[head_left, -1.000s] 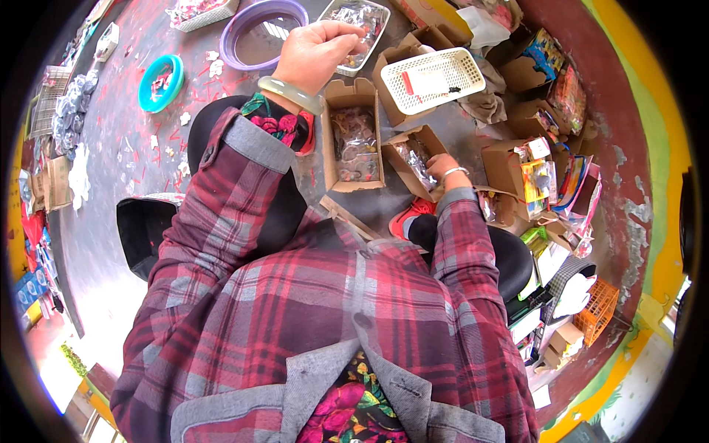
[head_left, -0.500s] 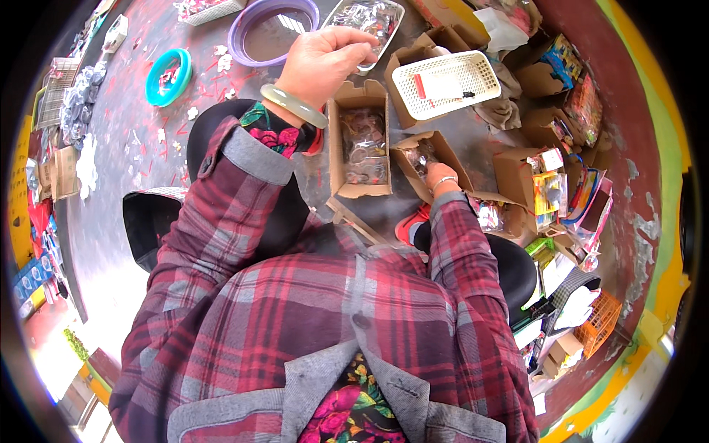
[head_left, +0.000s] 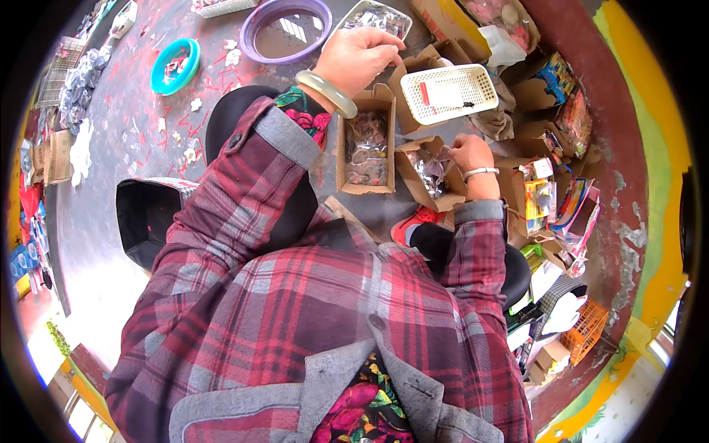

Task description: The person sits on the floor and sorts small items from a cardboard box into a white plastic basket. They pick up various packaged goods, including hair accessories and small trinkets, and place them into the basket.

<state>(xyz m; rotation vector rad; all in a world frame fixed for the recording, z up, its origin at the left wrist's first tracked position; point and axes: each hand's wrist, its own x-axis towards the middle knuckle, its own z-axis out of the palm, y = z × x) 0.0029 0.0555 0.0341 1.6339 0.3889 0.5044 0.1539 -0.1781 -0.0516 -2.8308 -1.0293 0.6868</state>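
My left hand, with a pale bangle at its wrist, is held over the far end of a long cardboard box. Its thumb and fingers are pinched together; whatever may be between them is too small to make out. Clear plastic packets with small items fill that box. My right hand is above the right edge of a smaller cardboard box, fingers closed on a thin, clear plastic packet. More shiny clear packets lie inside the smaller box.
Beyond the boxes sits a cream basket holding a red-and-white piece. Farther off are a purple basin, a white basket of packets and a turquoise bowl. Cartons and goods crowd the right; a black bin stands left.
My right hand has risen out of the smaller box, rightward and away, bringing a clear packet up. My left hand stays pinched above the long box, and the view has shifted slightly.
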